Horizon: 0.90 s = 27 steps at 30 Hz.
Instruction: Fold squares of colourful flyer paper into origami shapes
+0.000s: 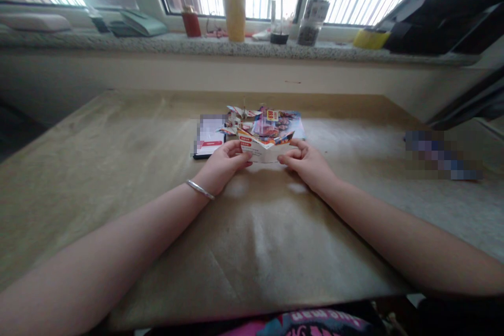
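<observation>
Between my two hands is a folded sheet of printed paper [262, 153], white with red labels and orange-and-blue upper edges that dip in a V. My left hand [228, 160], with a silver bangle at the wrist, pinches its left side. On the right side, the thumb and fingers of my right hand [305, 161] are closed on the same paper. Just beyond it lie a colourful printed leaflet [283, 122] and folded paper pieces [243, 113] with pointed wings. A phone [210, 136] rests beside my left hand, its screen partly blurred out.
The table has a tan cover [252, 231]. A blurred-out long object [441, 156] lies at the right. Along the granite windowsill [157, 44] stand a red container [191, 22], a tall yellow cylinder [234, 0], a clear container [314, 18], a yellow roll [370, 38] and a black bag [441, 16].
</observation>
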### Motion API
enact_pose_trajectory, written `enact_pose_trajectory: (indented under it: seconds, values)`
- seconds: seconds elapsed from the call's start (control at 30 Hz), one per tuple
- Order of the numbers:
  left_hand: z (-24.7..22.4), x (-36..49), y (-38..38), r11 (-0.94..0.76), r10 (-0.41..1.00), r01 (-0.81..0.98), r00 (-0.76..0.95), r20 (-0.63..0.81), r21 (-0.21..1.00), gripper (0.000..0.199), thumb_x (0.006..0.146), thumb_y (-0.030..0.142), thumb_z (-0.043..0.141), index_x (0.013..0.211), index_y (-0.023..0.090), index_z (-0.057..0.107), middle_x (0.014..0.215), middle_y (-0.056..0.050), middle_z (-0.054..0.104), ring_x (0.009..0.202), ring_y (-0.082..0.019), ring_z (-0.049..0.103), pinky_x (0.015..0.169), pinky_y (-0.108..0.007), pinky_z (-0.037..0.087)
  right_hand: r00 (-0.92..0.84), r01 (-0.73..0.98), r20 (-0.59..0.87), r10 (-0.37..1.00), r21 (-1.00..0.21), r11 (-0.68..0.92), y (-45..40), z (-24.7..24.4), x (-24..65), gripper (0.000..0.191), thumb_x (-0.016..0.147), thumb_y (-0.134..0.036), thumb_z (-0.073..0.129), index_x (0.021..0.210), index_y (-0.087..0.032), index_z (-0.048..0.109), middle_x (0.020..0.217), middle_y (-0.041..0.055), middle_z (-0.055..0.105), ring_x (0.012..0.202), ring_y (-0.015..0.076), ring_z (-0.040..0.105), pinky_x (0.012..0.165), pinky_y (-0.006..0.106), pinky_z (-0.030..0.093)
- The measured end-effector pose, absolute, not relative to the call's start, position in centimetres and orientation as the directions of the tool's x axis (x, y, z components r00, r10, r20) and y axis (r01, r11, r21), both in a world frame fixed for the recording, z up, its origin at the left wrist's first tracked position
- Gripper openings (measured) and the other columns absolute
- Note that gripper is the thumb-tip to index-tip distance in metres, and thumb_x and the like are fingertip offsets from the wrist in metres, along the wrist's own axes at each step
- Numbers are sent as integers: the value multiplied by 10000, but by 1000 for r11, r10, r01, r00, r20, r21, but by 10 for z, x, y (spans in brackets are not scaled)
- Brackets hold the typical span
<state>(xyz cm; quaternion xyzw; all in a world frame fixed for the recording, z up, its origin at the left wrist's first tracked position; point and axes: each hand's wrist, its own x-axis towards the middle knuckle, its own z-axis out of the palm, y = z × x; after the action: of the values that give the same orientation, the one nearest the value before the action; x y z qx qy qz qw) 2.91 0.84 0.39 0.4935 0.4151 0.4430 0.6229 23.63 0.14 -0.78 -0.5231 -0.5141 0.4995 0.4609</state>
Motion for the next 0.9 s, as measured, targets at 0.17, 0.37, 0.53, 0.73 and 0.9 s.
enact_pose_trajectory:
  seconds: [0.17, 0.37, 0.53, 0.73, 0.9]
  values:
    - [5, 31, 8, 78, 964, -91, 262, -52, 993, 387, 638, 240, 759, 985, 141, 618, 959, -57, 710, 959, -201, 649, 876, -331, 494, -116, 79, 58, 991, -995, 68, 4, -13, 237, 315, 629, -385, 740, 760, -198, 522, 677, -28, 608, 630, 111, 568, 614, 250, 411]
    - [5, 32, 9, 70, 968, -54, 245, -54, 996, 411, 622, 268, 768, 975, 145, 598, 1003, -58, 700, 864, -168, 644, 757, -288, 500, -160, 106, 94, 983, -988, 112, 1, -8, 237, 302, 690, -419, 692, 659, -206, 480, 638, -23, 590, 590, 104, 530, 549, 235, 376]
    - [3, 30, 8, 8, 963, -33, 270, 1, 999, 439, 642, 327, 774, 999, 144, 597, 1043, -73, 691, 848, -164, 636, 690, -260, 490, -203, 114, 111, 973, -984, 136, 0, -7, 235, 331, 711, -490, 678, 701, -209, 503, 665, -12, 600, 628, 126, 572, 523, 230, 384]
    - [1, 32, 8, -41, 935, -54, 349, 58, 998, 429, 703, 385, 755, 1022, 155, 584, 1113, -79, 673, 927, -180, 641, 734, -264, 502, -207, 97, 89, 974, -989, 111, -2, -8, 233, 270, 714, -430, 685, 783, -197, 567, 726, 3, 642, 657, 131, 591, 555, 232, 444]
    - [-2, 37, 7, -135, 901, -65, 407, 150, 989, 354, 742, 335, 722, 997, 148, 563, 1108, -83, 659, 948, -182, 642, 792, -283, 515, -300, 42, 84, 950, -994, 102, -2, -9, 230, 225, 738, -363, 664, 870, -199, 586, 840, 19, 694, 708, 134, 632, 597, 238, 488]
